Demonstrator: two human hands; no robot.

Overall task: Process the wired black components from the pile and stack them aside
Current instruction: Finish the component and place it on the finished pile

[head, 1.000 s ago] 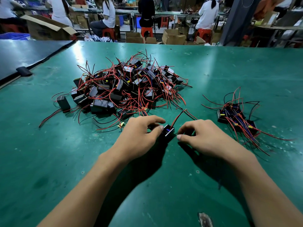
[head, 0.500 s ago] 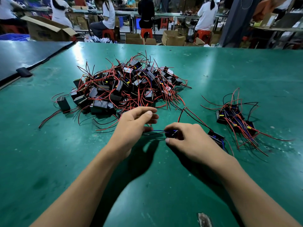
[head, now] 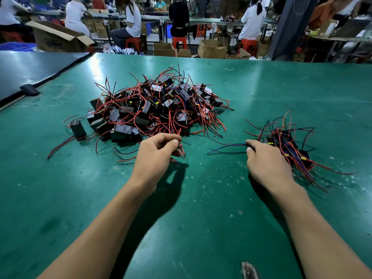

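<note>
The wired black component that was being worked between both hands in front of the person a moment ago is now arriving at the small stack of finished black box-shaped components with red, black and blue leads (head: 285, 146) on the right of the green surface (head: 201, 198). The right hand (head: 265, 160) is carrying it there, and its blue and black leads (head: 225, 147) are trailing back to the left across the surface. The component body itself is hidden under that hand, so whether it is already resting on the stack I cannot tell; the fingers are curled closed around the leads where they emerge at the thumb.

That is looking like one more piece done and about to be let go, with far more waiting: the big pile of black box-shaped components tangled in red and black wires (head: 153, 109) is sitting on the far left, well apart from the stack.

The left hand (head: 157, 156) is lying at the near edge of that pile, palm down, wrist bent a little, its thumb and forefinger pinching narrowly on a thin red wire end (head: 182, 152). In my judgement it is already picking out the next component. Both forearms are stretching forward and spreading apart, one to each heap.
</note>
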